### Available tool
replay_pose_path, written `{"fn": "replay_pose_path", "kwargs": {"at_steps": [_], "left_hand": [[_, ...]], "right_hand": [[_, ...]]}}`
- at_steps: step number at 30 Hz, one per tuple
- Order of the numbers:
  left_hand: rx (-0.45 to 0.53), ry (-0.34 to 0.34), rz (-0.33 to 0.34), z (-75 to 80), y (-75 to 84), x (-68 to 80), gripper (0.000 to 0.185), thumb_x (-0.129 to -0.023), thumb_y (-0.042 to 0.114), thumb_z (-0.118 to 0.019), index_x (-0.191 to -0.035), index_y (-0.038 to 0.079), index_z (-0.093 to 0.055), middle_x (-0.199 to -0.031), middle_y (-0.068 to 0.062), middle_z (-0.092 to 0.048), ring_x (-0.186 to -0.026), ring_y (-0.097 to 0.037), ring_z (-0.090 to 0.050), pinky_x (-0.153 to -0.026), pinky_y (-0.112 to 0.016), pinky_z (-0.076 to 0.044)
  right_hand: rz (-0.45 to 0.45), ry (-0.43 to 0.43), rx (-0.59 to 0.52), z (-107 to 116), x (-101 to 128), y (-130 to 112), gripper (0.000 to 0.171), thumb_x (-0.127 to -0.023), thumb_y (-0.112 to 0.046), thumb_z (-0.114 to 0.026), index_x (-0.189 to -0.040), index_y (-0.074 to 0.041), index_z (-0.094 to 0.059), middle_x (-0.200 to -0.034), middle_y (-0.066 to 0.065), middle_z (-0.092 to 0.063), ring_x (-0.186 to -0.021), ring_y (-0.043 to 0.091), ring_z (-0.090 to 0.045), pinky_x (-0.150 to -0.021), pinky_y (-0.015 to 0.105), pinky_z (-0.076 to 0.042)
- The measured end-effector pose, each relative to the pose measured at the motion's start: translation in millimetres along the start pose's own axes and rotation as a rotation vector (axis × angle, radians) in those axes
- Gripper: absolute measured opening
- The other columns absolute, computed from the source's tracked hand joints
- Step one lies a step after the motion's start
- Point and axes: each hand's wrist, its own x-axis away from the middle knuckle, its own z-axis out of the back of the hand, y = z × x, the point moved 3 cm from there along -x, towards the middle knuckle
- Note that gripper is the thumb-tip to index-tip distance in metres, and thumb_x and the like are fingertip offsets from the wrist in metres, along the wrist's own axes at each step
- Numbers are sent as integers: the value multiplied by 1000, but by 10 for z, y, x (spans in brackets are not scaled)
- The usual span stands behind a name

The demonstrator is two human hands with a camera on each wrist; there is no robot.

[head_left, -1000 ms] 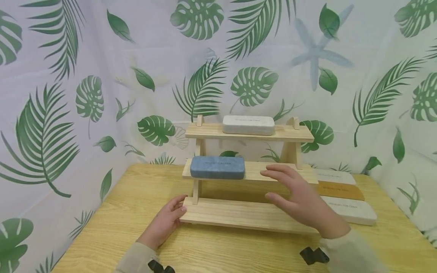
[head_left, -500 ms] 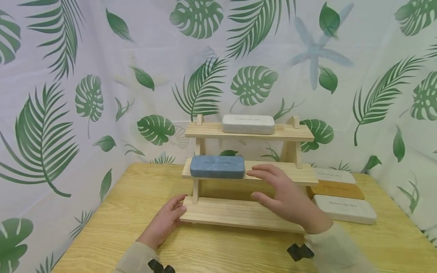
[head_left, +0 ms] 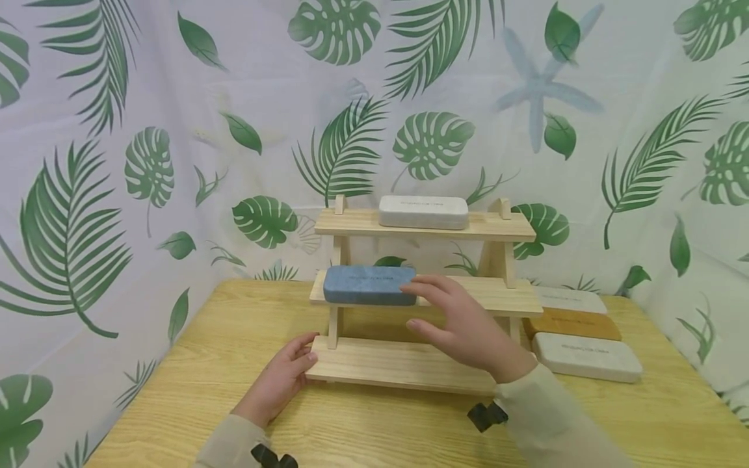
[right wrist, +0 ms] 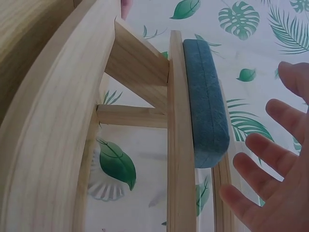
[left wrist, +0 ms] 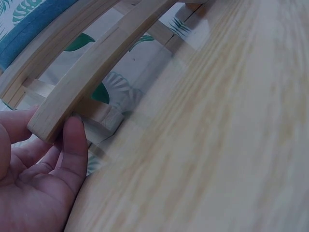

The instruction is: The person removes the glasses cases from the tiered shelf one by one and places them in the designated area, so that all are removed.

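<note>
A three-tier wooden display stand (head_left: 404, 366) stands on the table, seen from the front in the head view. My left hand (head_left: 281, 377) grips the left end of its bottom shelf; the left wrist view shows thumb and fingers around the shelf end (left wrist: 53, 121). On the left half of the middle shelf lies a blue glasses case (head_left: 363, 286) with small lettering on its lid. My right hand (head_left: 465, 328) hovers in front of that shelf, fingers spread, fingertips overlapping the case's right end. In the right wrist view a gap shows between the fingers (right wrist: 270, 150) and the blue case (right wrist: 205, 104).
A white glasses case (head_left: 424, 213) lies on the top shelf. Right of the stand, a white case (head_left: 588, 357), an orange case (head_left: 579, 324) and another pale case (head_left: 573, 300) lie in a row on the wooden table (head_left: 363, 429). A leaf-print cloth (head_left: 246, 175) hangs behind.
My right hand has moved left along the middle shelf to the blue case's right end, uncovering more of the cases at the right. The left hand has kept its hold on the stand.
</note>
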Motion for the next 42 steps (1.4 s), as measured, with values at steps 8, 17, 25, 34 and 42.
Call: {"fn": "replay_pose_path", "kwargs": {"at_steps": [8,17,25,34,42], "left_hand": [[-10,1,0,6,3,0,56,-109,20,-48,-159,7,-26,-140,-24,-44,-112,-25,-56,-92,-35,-47],[-4,-1,0,18,-11,7,57,-109,21,-48,-159,6,-24,-141,-25,-42,-113,-26,-56,-91,-34,-48],[-4,-14,4,20,-19,4,58,-109,22,-48,-160,6,-24,-140,-24,-42,-112,-26,-56,-90,-35,-47],[-2,-21,-15,9,-16,-4,58,-109,20,-48,-159,4,-23,-141,-26,-42,-114,-28,-58,-93,-36,-49],[-7,-15,-16,14,-11,-5,58,-109,19,-48,-159,4,-23,-136,-24,-44,-110,-26,-59,-90,-36,-49]], "right_hand": [[-11,-11,49,-114,-182,64,61,-98,-37,-70,-152,-21,-48,-155,10,-39,-140,33,-38,-106,57,-39],[-66,-77,88,-239,-389,99,68,-98,-44,-68,-157,-24,-41,-161,10,-31,-144,36,-33,-109,59,-35],[-105,-87,134,-303,-558,83,71,-98,-54,-61,-158,-26,-38,-161,11,-31,-146,35,-30,-112,57,-31],[-149,-88,198,-383,-767,86,79,-94,-55,-66,-159,-21,-36,-156,14,-39,-141,33,-37,-113,53,-32],[-208,-121,292,-527,-773,137,86,-92,-58,-66,-161,-23,-29,-155,13,-38,-139,33,-38,-111,52,-35]]}}
